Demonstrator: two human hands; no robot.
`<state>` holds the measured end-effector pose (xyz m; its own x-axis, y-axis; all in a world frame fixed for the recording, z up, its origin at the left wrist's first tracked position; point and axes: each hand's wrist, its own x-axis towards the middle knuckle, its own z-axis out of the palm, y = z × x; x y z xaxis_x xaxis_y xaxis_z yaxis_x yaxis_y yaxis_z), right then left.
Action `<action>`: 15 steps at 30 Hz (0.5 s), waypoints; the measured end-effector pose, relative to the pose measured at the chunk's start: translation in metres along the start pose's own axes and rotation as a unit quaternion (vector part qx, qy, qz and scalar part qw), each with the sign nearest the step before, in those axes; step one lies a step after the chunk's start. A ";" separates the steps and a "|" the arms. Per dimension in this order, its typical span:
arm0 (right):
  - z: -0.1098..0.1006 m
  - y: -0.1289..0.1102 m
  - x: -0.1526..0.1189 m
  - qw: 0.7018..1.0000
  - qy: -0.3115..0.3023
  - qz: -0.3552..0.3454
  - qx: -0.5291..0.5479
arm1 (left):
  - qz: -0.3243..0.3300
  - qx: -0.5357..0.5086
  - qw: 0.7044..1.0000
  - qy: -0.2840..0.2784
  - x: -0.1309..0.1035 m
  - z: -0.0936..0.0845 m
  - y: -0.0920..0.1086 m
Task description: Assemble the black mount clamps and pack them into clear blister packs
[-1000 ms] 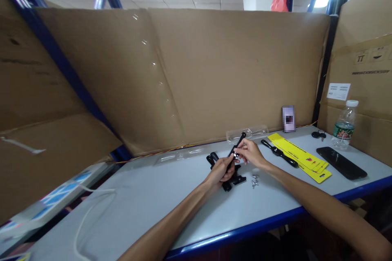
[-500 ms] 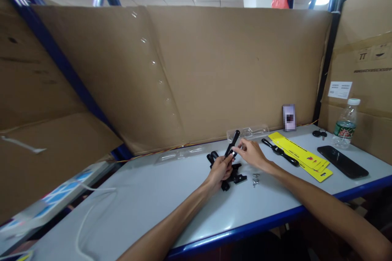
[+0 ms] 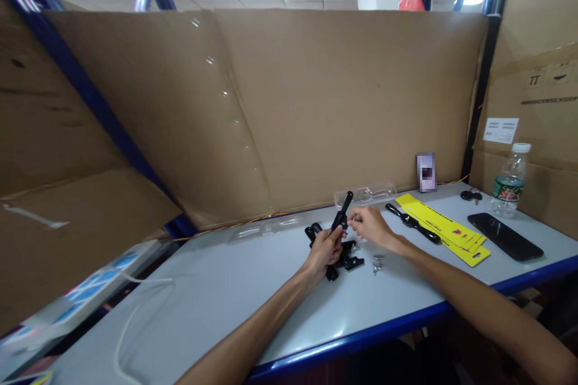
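Observation:
My left hand [image 3: 326,249] is closed round a slim black handled piece [image 3: 342,212], whose narrow end points up and away. Just to its right, my right hand [image 3: 372,225] has thumb and forefinger pinched together beside the piece's side; what sits between those fingertips is too small to make out. Beneath and around my left hand lie several black plastic parts [image 3: 353,263], partly hidden by it. A few small silvery metal pieces [image 3: 377,264] rest on the grey tabletop [image 3: 217,301], nearer me and below my right wrist.
On the right lie a black double-ended tool [image 3: 413,224], yellow cards [image 3: 472,257], a dark phone [image 3: 504,238], and a bottle [image 3: 509,186]. A small screen [image 3: 426,172] leans at the back near clear plastic shells [image 3: 365,194]. A white cable [image 3: 121,337] and power strip [image 3: 85,298] are left.
My right hand has drawn slightly back from the black piece, its fingers now pinched closer together. The left hand keeps its hold in nearly the same place.

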<state>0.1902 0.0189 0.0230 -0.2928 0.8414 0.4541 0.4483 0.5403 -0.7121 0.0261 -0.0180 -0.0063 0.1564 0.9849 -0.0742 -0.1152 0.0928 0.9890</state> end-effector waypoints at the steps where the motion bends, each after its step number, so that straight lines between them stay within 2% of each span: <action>1: -0.006 0.003 0.003 1.000 -0.001 0.023 0.017 | 0.003 -0.001 1.000 0.001 0.000 0.000 0.000; 4: -0.022 0.010 0.009 0.988 -0.070 0.090 0.107 | 0.019 0.006 1.000 -0.001 0.000 0.001 -0.002; 7: -0.025 0.010 0.009 0.960 -0.156 0.105 0.205 | 0.047 0.022 0.999 0.000 0.000 0.004 -0.006; 9: -0.021 0.006 0.007 0.949 -0.164 0.110 0.247 | 0.069 0.028 0.997 0.005 -0.001 0.007 -0.007; 15: -0.011 -0.006 0.002 0.916 -0.134 0.149 0.348 | 0.111 0.021 0.993 0.018 -0.003 0.011 -0.003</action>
<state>0.1961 0.0176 0.0341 -0.4835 0.8692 0.1035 -0.0769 0.0756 -0.9942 0.0364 -0.0233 -0.0081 0.0973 0.9850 0.1426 -0.1024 -0.1327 0.9859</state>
